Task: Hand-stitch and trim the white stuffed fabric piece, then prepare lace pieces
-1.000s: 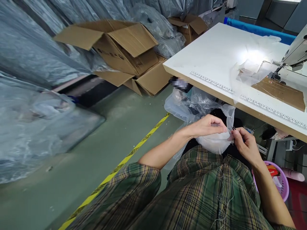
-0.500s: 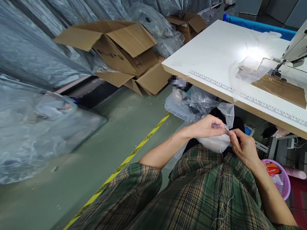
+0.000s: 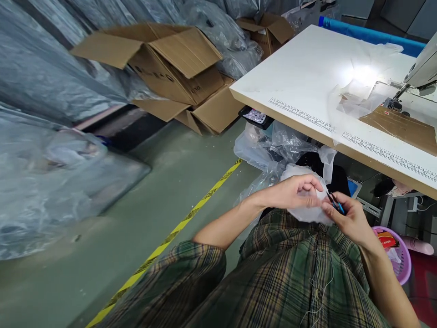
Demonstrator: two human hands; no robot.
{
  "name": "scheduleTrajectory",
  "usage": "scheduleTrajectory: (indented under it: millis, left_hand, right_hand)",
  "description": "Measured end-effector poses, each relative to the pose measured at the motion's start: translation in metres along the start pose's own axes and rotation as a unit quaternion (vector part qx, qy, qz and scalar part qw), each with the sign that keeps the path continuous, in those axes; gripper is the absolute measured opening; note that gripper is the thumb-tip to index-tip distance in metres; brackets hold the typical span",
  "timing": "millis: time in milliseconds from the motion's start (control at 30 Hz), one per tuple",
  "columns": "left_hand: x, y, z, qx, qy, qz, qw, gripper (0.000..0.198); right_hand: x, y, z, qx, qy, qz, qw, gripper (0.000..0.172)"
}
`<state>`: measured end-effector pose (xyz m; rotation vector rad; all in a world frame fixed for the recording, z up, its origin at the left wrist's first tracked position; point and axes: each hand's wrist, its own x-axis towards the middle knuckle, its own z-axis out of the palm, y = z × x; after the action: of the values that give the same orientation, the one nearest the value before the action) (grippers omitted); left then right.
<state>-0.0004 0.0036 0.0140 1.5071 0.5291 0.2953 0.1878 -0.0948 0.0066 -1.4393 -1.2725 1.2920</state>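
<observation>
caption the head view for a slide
Left hand holds white cloth, right hand a tool, near a table.

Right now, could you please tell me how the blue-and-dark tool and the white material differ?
The tool is dark with blue, while the material is white. The tool is narrow; the material is broader and loosely bunched. The right hand holds the tool, while the left hand holds the material. Both are handheld.
</observation>
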Motion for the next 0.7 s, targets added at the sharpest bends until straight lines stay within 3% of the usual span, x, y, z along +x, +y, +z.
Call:
scheduleTrajectory:
  millis: [67, 133, 200, 267, 333, 400, 467, 533, 633, 700]
  left_hand:
    - [-0.009, -0.009, -0.001, -0.003, -0.046, -0.035, 0.998, 0.053]
    - [-0.014, -0.021, -0.006, -0.002, -0.085, -0.058, 0.995, 0.060]
    - [-0.013, -0.035, -0.015, -0.006, -0.074, -0.061, 0.995, 0.056]
    - [-0.005, -0.049, -0.024, 0.014, -0.005, -0.047, 0.999, 0.052]
    - [0.005, -0.061, -0.031, 0.104, 0.111, -0.029, 0.988, 0.047]
    - [0.015, -0.070, -0.031, 0.235, 0.222, -0.003, 0.946, 0.041]
    - [0.021, -0.078, -0.026, 0.341, 0.274, 0.030, 0.899, 0.038]
    - [0.024, -0.085, -0.016, 0.392, 0.257, 0.078, 0.880, 0.043]
    - [0.026, -0.098, 0.000, 0.423, 0.182, 0.144, 0.876, 0.064]
    - [0.029, -0.107, 0.007, 0.433, 0.140, 0.154, 0.877, 0.073]
  right_hand:
    - [-0.005, 0.011, 0.000, 0.041, 0.016, 0.034, 0.998, 0.050]
    - [-0.007, 0.027, 0.002, 0.082, 0.074, 0.056, 0.992, 0.052]
    - [-0.003, 0.044, 0.006, 0.102, 0.132, 0.067, 0.984, 0.054]
    - [0.003, 0.060, 0.012, 0.100, 0.168, 0.070, 0.978, 0.055]
    - [0.008, 0.072, 0.016, 0.075, 0.187, 0.068, 0.977, 0.057]
    - [0.011, 0.080, 0.018, 0.027, 0.205, 0.063, 0.976, 0.058]
    - [0.012, 0.084, 0.015, -0.026, 0.234, 0.058, 0.970, 0.058]
    - [0.015, 0.083, 0.009, -0.059, 0.268, 0.047, 0.960, 0.056]
    - [0.029, 0.076, 0.000, -0.074, 0.303, -0.003, 0.950, 0.052]
    - [0.042, 0.068, -0.003, -0.077, 0.313, -0.041, 0.946, 0.050]
